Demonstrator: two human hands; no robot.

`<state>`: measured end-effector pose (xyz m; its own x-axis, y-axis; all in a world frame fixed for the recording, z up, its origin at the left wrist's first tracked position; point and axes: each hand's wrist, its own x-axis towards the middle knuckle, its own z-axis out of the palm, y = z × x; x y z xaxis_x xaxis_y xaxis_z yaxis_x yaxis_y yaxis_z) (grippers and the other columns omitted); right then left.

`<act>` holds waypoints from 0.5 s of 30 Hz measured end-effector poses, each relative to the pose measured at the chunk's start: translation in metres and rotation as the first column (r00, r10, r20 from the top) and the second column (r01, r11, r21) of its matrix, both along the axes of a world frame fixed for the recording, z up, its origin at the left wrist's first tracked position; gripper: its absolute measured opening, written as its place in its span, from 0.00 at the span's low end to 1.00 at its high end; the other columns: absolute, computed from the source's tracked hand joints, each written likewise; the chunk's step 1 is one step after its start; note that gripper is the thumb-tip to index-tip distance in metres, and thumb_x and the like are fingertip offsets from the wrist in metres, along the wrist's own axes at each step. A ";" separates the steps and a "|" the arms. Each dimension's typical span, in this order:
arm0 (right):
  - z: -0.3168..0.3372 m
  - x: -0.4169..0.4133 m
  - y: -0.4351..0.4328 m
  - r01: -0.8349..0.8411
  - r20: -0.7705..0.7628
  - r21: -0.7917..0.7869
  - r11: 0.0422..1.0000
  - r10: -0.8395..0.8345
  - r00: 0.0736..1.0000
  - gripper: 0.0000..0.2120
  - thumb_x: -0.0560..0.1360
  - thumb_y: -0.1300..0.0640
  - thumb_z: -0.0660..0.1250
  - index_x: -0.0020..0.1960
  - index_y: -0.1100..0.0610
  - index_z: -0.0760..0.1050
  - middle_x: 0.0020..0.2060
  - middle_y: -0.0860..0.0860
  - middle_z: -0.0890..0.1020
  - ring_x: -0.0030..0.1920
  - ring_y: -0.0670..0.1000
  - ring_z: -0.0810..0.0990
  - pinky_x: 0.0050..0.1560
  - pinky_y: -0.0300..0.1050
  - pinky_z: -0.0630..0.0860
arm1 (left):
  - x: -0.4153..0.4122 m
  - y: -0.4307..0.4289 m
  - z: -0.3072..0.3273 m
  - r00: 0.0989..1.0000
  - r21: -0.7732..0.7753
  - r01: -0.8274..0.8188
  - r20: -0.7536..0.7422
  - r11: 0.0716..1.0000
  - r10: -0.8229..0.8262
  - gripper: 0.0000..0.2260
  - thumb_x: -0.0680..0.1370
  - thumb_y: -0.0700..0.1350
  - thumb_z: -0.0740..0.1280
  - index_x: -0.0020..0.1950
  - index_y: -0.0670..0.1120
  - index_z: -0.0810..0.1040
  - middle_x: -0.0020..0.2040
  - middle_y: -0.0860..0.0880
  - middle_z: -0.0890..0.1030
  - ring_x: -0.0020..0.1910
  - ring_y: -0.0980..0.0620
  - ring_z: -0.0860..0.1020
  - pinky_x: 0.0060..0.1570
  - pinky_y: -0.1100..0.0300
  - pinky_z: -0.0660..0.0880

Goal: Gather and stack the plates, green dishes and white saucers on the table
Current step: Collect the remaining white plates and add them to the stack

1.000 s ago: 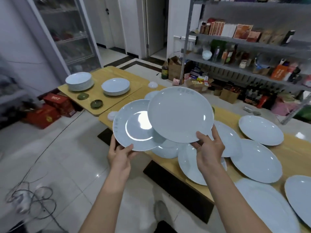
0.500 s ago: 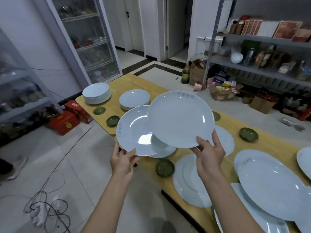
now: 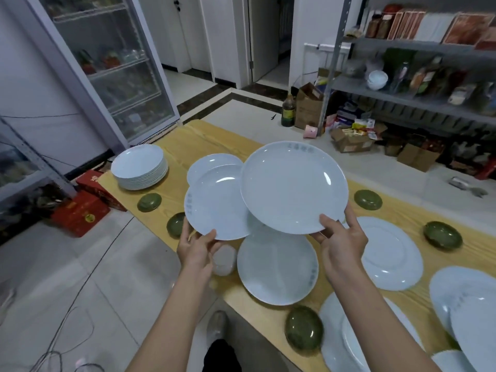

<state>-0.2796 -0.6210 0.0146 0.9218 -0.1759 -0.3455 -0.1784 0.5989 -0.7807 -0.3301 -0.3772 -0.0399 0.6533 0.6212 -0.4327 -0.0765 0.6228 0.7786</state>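
I am holding a plate in each of my hands, above the near edge of the bench point(image 3: 206, 140). My left hand point(image 3: 197, 248) is pinching the near rim of the left plate point(image 3: 214, 205), thumb on top. My right hand point(image 3: 339, 245) is gripping the near rim of the right plate point(image 3: 294, 187), which is overlapping the left one's edge. A stack of plates point(image 3: 139, 166) is sitting at the bench's far left corner, with a green dish point(image 3: 149, 202) just beside it.
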 end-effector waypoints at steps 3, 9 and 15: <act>-0.006 0.023 0.039 0.044 -0.016 -0.017 0.999 -0.044 0.999 0.31 0.74 0.73 0.68 0.72 0.51 0.72 0.45 0.46 0.87 0.45 0.51 0.86 0.40 0.46 0.83 | 0.036 0.044 -0.014 0.998 -0.004 0.054 -0.029 0.999 -0.054 0.38 0.72 0.25 0.70 0.76 0.53 0.67 0.61 0.47 0.81 0.50 0.46 0.84 0.40 0.51 0.83; -0.013 0.063 0.113 0.165 -0.044 -0.033 0.986 -0.167 0.985 0.31 0.74 0.73 0.68 0.72 0.51 0.73 0.55 0.52 0.85 0.46 0.52 0.85 0.40 0.46 0.82 | 0.107 0.127 -0.034 0.979 -0.037 0.161 -0.122 0.986 -0.164 0.41 0.71 0.26 0.71 0.77 0.55 0.65 0.57 0.46 0.83 0.51 0.48 0.84 0.41 0.52 0.83; -0.014 0.090 0.169 0.223 -0.069 -0.044 0.974 -0.226 0.972 0.31 0.73 0.74 0.67 0.72 0.52 0.72 0.55 0.52 0.85 0.50 0.53 0.85 0.50 0.51 0.83 | 0.153 0.178 -0.046 0.956 -0.058 0.230 -0.173 0.972 -0.236 0.39 0.72 0.25 0.70 0.76 0.54 0.66 0.56 0.48 0.83 0.49 0.49 0.83 0.38 0.53 0.82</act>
